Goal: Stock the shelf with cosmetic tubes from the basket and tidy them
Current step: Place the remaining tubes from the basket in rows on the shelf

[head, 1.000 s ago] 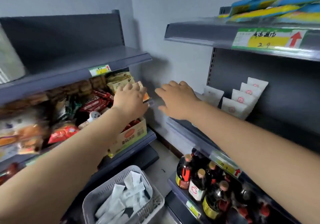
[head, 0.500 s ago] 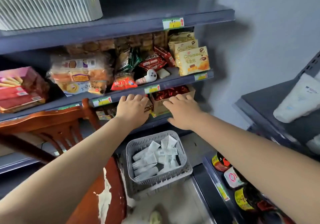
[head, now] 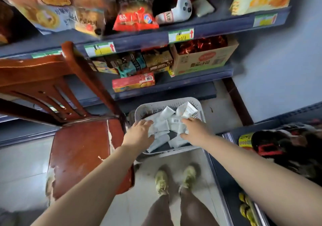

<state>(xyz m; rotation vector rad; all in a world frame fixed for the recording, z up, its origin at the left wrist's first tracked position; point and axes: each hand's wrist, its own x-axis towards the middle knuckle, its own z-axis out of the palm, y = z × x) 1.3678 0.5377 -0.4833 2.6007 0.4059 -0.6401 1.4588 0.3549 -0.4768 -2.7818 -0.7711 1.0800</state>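
A grey plastic basket stands on the floor in front of the low shelf, with several white cosmetic tubes piled loosely inside. Both my hands reach down into it. My left hand lies over the tubes on the left side, fingers spread and touching them. My right hand rests on the tubes on the right side, fingers extended, thumb toward the pile. Neither hand has lifted a tube.
A worn red-brown wooden chair stands close on the left of the basket. Blue shelves ahead hold snack packs and a cardboard box. A low shelf with bottles is on the right. My feet stand on the tiled floor.
My view has dropped from the shelves to the floor. Both hands have come down from shelf height into the basket and now touch the tubes.
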